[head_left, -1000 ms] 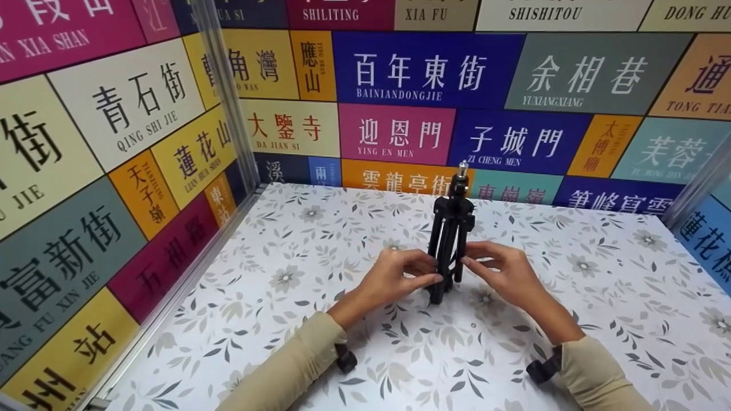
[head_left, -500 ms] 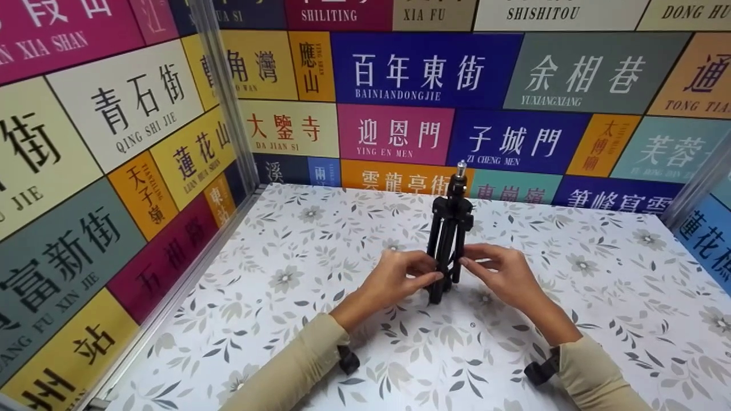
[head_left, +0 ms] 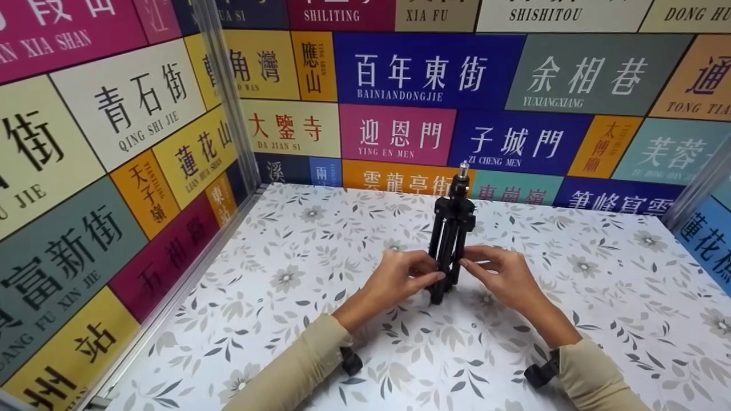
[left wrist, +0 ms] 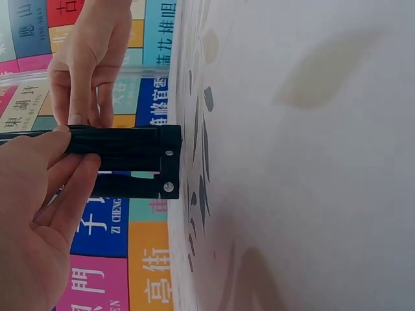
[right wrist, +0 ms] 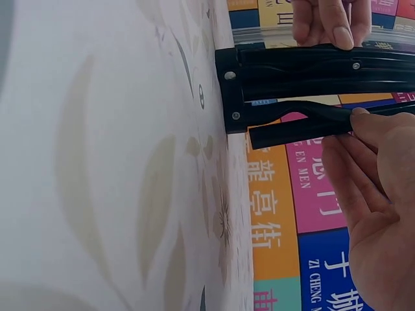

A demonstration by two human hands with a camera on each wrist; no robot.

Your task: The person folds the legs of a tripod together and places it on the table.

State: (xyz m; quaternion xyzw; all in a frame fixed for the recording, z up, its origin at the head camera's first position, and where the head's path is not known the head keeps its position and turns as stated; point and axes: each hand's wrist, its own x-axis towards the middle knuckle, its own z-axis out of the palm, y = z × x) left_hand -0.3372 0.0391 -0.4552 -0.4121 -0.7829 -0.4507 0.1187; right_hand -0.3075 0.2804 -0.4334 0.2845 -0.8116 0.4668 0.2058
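A black tripod [head_left: 455, 210] with a silver screw tip stands upright on the table, its legs drawn close together. From the left, my left hand [head_left: 394, 275] pinches a leg between thumb and fingers at about mid-leg height. My right hand [head_left: 505, 275] pinches the leg on the opposite side with thumb and fingertips. In the left wrist view, the tripod's foot end [left wrist: 170, 162] shows two rivets close to the tabletop. The right wrist view has a slim leg [right wrist: 285, 131] slightly apart from the others, with my right thumb and fingers on it.
The table [head_left: 320, 365] wears a white cover with grey leaves and flowers. Colourful sign-printed walls [head_left: 428, 68] rise behind it and on the left, where a clear corner strip [head_left: 231, 108] runs down. Black wrist mounts [head_left: 541, 374] sit by the beige sleeves.
The leg in my right hand has come slightly inward toward the other legs, and the right fingertips have moved a little left with it. My left hand stays nearly still.
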